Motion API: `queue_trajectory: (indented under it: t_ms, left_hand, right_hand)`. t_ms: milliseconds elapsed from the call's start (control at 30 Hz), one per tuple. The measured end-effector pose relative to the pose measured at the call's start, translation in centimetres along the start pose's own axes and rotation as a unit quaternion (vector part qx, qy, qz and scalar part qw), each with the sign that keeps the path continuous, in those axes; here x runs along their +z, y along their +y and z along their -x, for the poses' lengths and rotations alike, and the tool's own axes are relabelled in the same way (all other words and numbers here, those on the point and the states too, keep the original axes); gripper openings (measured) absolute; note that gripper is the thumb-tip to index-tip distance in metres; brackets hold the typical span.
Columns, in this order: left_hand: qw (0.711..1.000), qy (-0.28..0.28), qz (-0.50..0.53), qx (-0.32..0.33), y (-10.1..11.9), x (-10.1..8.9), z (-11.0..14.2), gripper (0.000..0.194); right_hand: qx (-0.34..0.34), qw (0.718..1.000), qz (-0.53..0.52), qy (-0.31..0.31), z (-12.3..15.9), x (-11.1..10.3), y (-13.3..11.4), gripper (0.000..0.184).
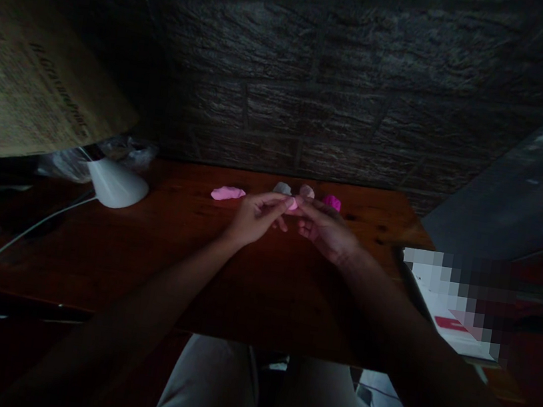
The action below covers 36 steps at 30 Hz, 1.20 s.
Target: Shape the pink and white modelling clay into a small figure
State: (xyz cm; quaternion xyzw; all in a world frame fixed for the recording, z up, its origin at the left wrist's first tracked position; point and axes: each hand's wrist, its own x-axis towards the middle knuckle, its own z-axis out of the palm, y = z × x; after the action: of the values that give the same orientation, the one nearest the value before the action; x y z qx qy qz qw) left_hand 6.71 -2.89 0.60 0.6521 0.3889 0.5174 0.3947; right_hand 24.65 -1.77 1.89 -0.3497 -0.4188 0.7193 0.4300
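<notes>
Between the fingertips of both hands is a small light pink lump of what looks like modelling clay (293,204). My left hand (258,216) pinches it from the left with thumb and fingers. From the right, the fingers of my right hand (325,230) press on the same lump. Just behind the hands lie a whitish lump (282,187), a pale pink lump (306,191) and a bright magenta lump (332,202). A longer light pink piece (228,193) rests on the table to the left of my left hand.
The wooden table (168,250) backs onto a dark brick-patterned wall (278,83). At left stand a white lamp base (117,185) with a cable and a large brown printed shade (41,77). White papers (430,280) lie at the right edge, beside a grey panel (510,190).
</notes>
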Motion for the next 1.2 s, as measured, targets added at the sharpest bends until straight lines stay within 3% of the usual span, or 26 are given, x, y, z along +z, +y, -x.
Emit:
queue_trajectory:
  t_ms: [333, 633, 867, 1200]
  left_hand:
    - [0.998, -0.021, 0.055, -0.033, -0.16, 0.31, -0.14, 0.023]
    - [0.994, 0.107, -0.002, 0.014, -0.30, 0.82, 0.05, 0.040]
    - [0.996, 0.061, -0.062, 0.038, -0.54, 0.81, 0.53, 0.045]
    - [0.994, 0.008, -0.094, 0.049, -0.17, 0.77, 0.73, 0.029]
  right_hand:
    - [-0.010, 1.000, 0.000, -0.003, -0.21, -0.25, 0.39, 0.033]
    - [-0.002, 1.000, -0.016, 0.016, -0.11, 0.06, 0.21, 0.032]
    - [-0.001, 1.000, -0.020, 0.002, -0.02, 0.19, 0.15, 0.033]
    - [-0.011, 1.000, 0.011, 0.004, -0.23, -0.23, 0.44, 0.031]
